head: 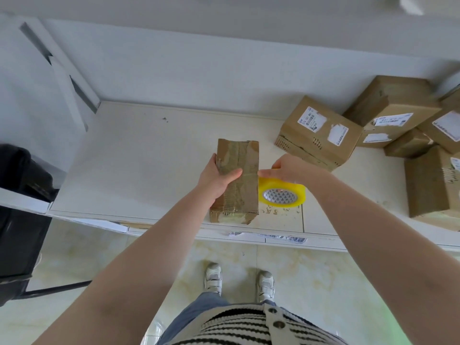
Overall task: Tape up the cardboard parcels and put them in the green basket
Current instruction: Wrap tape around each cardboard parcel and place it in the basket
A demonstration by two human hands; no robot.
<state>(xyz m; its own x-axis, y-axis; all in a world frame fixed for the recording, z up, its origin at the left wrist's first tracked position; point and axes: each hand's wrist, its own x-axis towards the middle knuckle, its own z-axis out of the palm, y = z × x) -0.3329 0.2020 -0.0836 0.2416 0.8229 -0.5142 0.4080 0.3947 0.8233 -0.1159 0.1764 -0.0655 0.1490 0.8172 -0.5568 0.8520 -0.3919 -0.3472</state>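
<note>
Parcel (237, 180): long brown cardboard box, wrapped in clear tape, lying lengthwise near the front edge of the white table (139, 155); no label on its visible faces. Left hand (219, 179): grips the parcel from its left side, thumb laid across the top. Right hand (286, 169): curled over a tape roll (282, 194), fingertips meeting the parcel's right edge. Tape roll: yellow-tinted clear tape on a core printed with small dark triangles, just beside the parcel on its right; no brand legible. Boxes (321, 131): a heap of brown cartons at the table's right rear, several bearing white shipping labels with barcodes and print too small to read; one label partly torn away. Black bin (20, 195): left of the table, on the tiled floor (323, 277). Person: striped top, white shoes (213, 277).
</note>
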